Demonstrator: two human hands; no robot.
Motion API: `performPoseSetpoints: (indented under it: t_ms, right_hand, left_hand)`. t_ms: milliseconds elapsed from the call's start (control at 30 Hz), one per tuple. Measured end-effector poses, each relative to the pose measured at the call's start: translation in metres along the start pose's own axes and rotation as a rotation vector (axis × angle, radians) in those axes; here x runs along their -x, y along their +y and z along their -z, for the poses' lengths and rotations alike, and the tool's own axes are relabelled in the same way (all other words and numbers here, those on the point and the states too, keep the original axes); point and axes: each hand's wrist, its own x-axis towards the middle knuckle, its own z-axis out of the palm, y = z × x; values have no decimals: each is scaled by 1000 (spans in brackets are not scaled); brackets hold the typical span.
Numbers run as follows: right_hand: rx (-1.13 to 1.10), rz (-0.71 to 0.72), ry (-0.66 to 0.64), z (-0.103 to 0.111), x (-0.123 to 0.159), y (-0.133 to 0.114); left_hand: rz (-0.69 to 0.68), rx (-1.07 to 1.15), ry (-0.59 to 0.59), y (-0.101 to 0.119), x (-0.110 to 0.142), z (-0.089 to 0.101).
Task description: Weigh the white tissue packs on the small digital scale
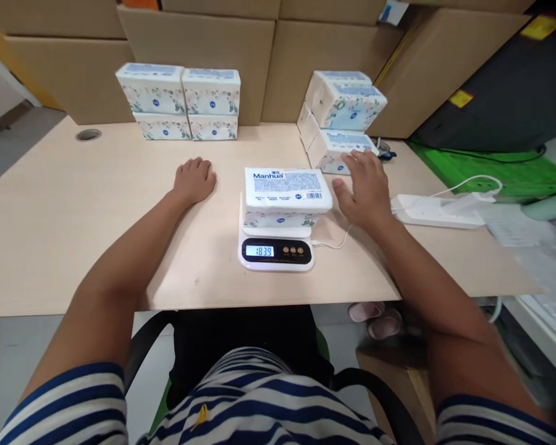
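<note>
A white Manhua tissue pack with a floral side lies on a small white digital scale, whose display shows lit digits. My right hand is just right of this pack, thumb and fingers apart, holding nothing. Its fingertips overlap the front of the right stack of tissue packs in view; whether they touch it I cannot tell. To the left of the scale, my left hand rests on the tabletop with its fingers curled in and nothing visible in it.
Behind my left hand stands another stack of tissue packs, two high. Cardboard boxes line the back edge. A white power strip lies at the right, and a thin cable runs from the scale. The table has a round cable hole.
</note>
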Motion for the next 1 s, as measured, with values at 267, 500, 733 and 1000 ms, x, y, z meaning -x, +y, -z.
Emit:
performPoseSetpoints:
  t_ms: [267, 500, 733, 1000]
  right_hand:
    - [-88, -162, -363, -67, -1, 47]
    - [-95, -194, -396, -62, 1, 47]
    - [-133, -167, -372, -57, 3, 48]
    - [-105, -208, -401, -50, 3, 38]
  left_hand:
    - [36, -10, -97, -2, -6, -2]
    - [26, -12, -84, -7, -10, -5]
    - [19, 35, -66, -5, -10, -5]
    - [35, 21, -88, -4, -10, -4]
